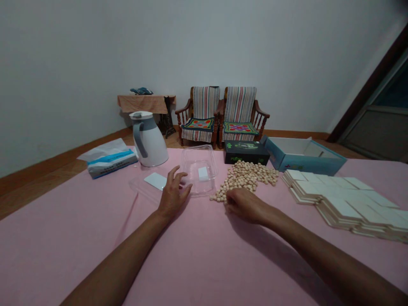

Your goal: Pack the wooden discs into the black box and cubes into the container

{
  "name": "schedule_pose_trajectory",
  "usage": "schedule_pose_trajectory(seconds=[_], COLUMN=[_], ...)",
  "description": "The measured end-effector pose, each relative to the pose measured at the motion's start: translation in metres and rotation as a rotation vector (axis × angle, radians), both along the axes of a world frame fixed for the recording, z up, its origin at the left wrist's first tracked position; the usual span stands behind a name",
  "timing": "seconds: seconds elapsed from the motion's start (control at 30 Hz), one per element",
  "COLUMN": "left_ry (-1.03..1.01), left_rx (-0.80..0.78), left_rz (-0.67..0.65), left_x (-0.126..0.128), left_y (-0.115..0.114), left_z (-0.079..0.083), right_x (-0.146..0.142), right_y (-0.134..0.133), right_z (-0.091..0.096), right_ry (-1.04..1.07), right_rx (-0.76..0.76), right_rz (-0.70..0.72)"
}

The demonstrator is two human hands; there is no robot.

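Observation:
My left hand point(174, 193) rests flat on the pink tablecloth point(197, 255), fingers apart, its fingertips touching the near side of a clear plastic container point(199, 170). The container's clear lid point(149, 183) lies just left of that hand. My right hand point(244, 205) is curled palm-down at the near edge of a pile of small round beige pieces point(247, 177); whether it holds any is hidden by the fingers.
A white jug point(148, 138) and a tissue pack point(110, 159) stand at the back left. A black box point(245, 152) and an open blue box point(301, 155) sit behind the pile. Stacks of flat white cards point(344, 197) lie at the right. Two chairs stand by the wall.

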State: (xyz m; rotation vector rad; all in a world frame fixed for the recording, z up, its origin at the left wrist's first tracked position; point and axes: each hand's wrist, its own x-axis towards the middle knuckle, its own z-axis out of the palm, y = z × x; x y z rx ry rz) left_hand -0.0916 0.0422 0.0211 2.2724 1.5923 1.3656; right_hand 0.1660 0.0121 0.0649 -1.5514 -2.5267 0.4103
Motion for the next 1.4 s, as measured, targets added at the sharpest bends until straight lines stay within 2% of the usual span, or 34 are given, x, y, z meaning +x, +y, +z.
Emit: schedule_pose_trajectory(seconds=[0.1,0.2,0.3,0.37,0.47,0.57,0.67,0.77,0.8,0.93,1.1,1.27,1.4], left_ry=[0.039,0.06,0.055,0.051,0.054,0.059,0.061,0.062,0.062,0.064,0.069,0.074,0.069], left_rx=[0.022,0.041,0.057,0.064,0.063,0.051,0.033,0.021,0.017,0.016,0.01,0.02,0.017], left_rz=[-0.012,-0.04,-0.054,-0.058,-0.054,-0.058,-0.055,-0.052,-0.053,-0.054,-0.06,-0.068,-0.061], left_x=[0.002,0.003,0.004,0.004,0.004,0.004,0.004,0.005,0.005,0.006,0.007,0.007,0.007], left_y=[-0.004,-0.004,-0.003,-0.002,-0.002,-0.001,0.0,0.0,0.0,0.0,-0.001,0.0,0.0], left_z=[0.003,0.003,0.003,0.003,0.004,0.004,0.002,0.001,0.001,0.002,0.004,0.004,0.003], right_x=[0.0,0.002,0.004,0.001,-0.009,-0.012,-0.005,0.0,0.0,-0.014,-0.023,-0.01,0.0], right_y=[-0.014,-0.013,0.004,0.022,0.046,0.056,0.051,0.038,0.034,0.023,0.019,0.019,0.026], right_z=[-0.026,-0.031,-0.012,0.009,0.037,0.048,0.039,0.017,0.01,-0.014,-0.032,-0.029,-0.003], right_ry=[0.119,0.174,0.194,0.239,0.42,0.564,0.424,0.195,0.153,0.064,0.031,0.043,0.106], right_rx=[0.021,0.022,0.034,0.162,0.31,0.355,0.314,0.143,0.127,0.139,0.199,0.129,0.088], right_rz=[0.029,0.05,0.048,0.003,0.001,-0.015,-0.061,0.042,0.052,0.084,0.059,0.07,0.108])
